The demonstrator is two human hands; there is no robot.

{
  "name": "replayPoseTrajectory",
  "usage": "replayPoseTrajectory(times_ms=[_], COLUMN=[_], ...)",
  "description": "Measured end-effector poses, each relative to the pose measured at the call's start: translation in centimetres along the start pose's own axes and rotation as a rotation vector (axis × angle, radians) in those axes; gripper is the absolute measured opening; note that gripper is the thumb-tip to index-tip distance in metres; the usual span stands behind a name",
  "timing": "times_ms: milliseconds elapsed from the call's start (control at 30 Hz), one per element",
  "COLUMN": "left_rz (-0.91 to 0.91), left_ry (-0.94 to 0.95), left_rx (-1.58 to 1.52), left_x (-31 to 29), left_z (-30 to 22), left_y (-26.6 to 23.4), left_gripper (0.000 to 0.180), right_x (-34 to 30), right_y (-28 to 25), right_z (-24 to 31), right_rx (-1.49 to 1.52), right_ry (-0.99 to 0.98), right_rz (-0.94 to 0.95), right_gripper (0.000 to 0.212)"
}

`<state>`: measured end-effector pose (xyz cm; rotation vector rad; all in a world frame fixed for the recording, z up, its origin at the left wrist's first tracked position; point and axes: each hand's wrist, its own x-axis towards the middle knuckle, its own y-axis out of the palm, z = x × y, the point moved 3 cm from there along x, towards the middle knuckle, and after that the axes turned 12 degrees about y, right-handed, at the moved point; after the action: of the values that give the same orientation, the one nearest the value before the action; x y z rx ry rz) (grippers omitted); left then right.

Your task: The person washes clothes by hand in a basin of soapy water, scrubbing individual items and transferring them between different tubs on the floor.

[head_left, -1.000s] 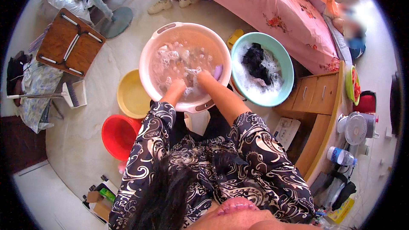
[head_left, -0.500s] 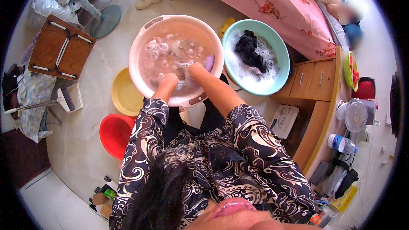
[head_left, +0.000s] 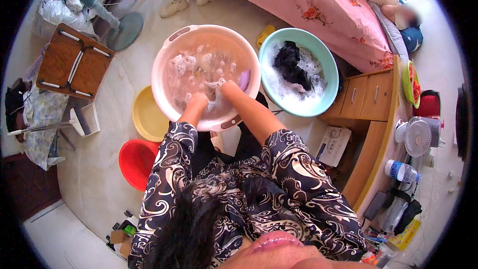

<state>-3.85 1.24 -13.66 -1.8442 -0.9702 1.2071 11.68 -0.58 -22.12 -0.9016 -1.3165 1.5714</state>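
Cloudy, sudsy water fills a large pink basin point(head_left: 158, 77) in front of me. My left hand point(head_left: 199, 100) dips into it near the close side, and my right hand point(head_left: 229, 88) enters just to its right. Both sets of fingers are hidden under the murky water and foam, so what they touch does not show. A lilac object point(head_left: 244, 79) pokes up against the basin's right inner wall. To the right stands a turquoise basin point(head_left: 329, 75) of white suds, with a wet black cloth point(head_left: 294, 65) in it.
A yellow basin point(head_left: 144, 119) and a red bucket point(head_left: 130, 162) stand left of the pink basin. A wooden desk point(head_left: 363, 97) and a pink-covered bed point(head_left: 298, 5) border the right side. Another person point(head_left: 406, 22) is at the bed's far end. A folded table point(head_left: 74, 65) lies left.
The whole view has shifted slightly, so things sit a little lower. Both hands remain in the water at nearly the same spots in the basin.
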Motion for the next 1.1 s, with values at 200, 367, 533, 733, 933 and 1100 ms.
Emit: replayPoseTrajectory(times_ms=[200,367,533,733,933,1100], left_rz=[-0.087,0.029,-0.035,0.028,0.086,0.163], left_ry=[-0.08,-0.024,-0.038,-0.004,0.043,0.027], left_rx=[-0.254,-0.272,-0.248,-0.15,-0.017,0.105], left_x=[-1.4,-8.5,-7.9,-7.4,-6.9,-8.4], left_z=[1.3,-3.4,-3.4,-3.8,-5.4,-6.4], left_y=[3.0,-6.7,-6.3,-5.9,-7.1,-9.2], left_gripper=[0.035,0.037,0.034,0.031,0.029,0.027], right_x=[0.3,-0.6,-0.1,-0.1,-0.8,-0.4], right_y=[-0.8,-4.1,-6.9,-6.7,-5.9,-5.7], right_z=[0.2,2.1,1.7,1.0,0.1,0.8], right_rx=[-0.211,-0.169,-0.119,-0.099,-0.11,-0.107], right_ry=[-0.127,-0.179,-0.125,-0.114,-0.098,-0.141], right_rz=[0.106,0.199,0.207,0.213,0.207,0.217], right_gripper=[0.014,0.015,0.016,0.016,0.017,0.018])
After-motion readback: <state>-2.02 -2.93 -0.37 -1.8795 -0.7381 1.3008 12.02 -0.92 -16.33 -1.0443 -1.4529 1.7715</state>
